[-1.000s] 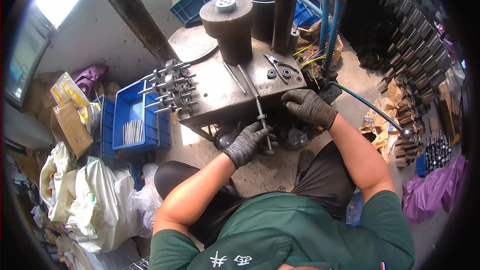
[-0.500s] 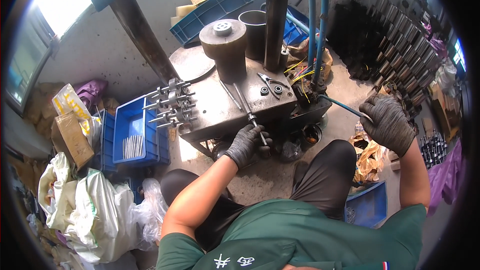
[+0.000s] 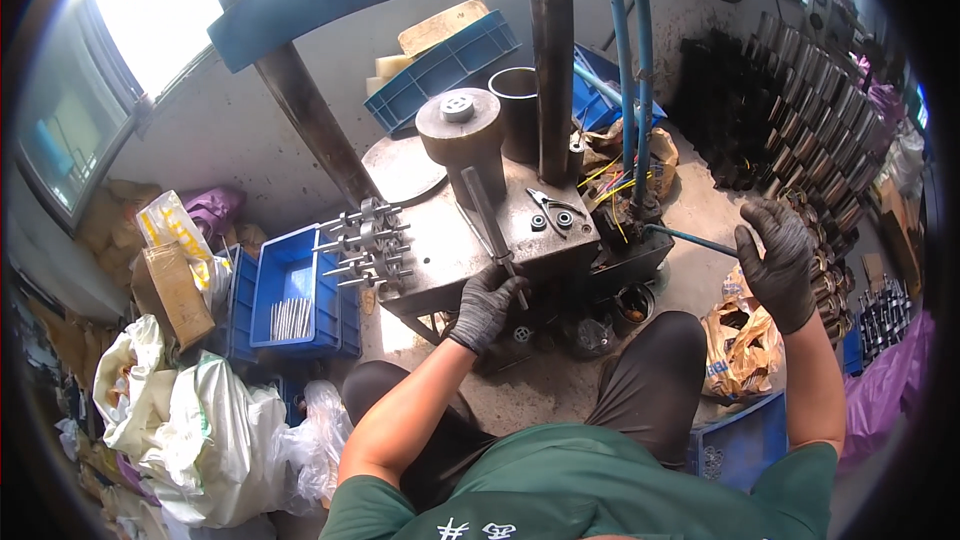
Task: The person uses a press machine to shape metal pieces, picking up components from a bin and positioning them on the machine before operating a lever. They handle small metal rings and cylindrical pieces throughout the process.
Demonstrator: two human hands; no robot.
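Dk grn tee (image 3: 590, 470), short slvs (image 3: 368, 508), wht lettering (image 3: 475, 531) on fabric, blk trousers (image 3: 655, 365), gry knit L glove (image 3: 482, 312), dk gry R glove (image 3: 785, 268), bare forearms (image 3: 425, 392)

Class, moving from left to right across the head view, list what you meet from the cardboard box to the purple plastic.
Cardboard box, thin metal rods, cluster of ringed shafts, gloved left hand, pliers, blue bar, gloved right hand, purple plastic.

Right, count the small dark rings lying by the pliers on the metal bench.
2: the left ring lies just left of the pliers; the right ring lies between their handles. None there seems hidden.
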